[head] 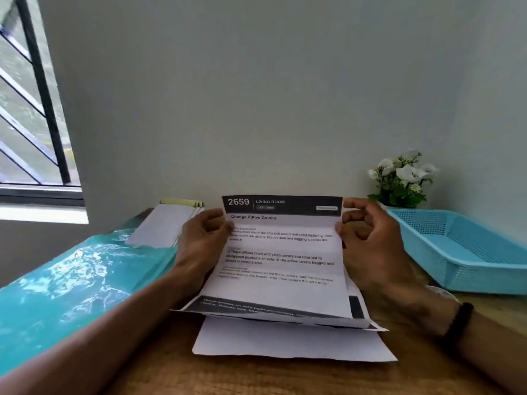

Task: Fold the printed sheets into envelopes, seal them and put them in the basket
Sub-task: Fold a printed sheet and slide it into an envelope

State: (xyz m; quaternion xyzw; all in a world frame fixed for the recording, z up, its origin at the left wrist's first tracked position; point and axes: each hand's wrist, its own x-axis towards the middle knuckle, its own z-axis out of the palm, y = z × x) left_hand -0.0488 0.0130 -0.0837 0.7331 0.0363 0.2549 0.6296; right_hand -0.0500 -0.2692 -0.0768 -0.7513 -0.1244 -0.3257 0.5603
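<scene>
A printed sheet (281,252) headed "2659 Living Room" is lifted at its far end above the wooden table. My left hand (204,238) pinches its upper left edge and my right hand (368,232) pinches its upper right edge. Its near end rests on a small stack of more sheets (291,337) lying flat on the table. A pile of white envelopes (164,223) lies at the back left, behind my left hand. The light blue plastic basket (467,252) stands at the right, with nothing visible in it.
A glossy teal sheet (71,277) covers the left part of the table. A pot of white flowers (402,181) stands against the wall behind the basket. A barred window (31,109) is at the far left. I wear a black band (457,323) on the right wrist.
</scene>
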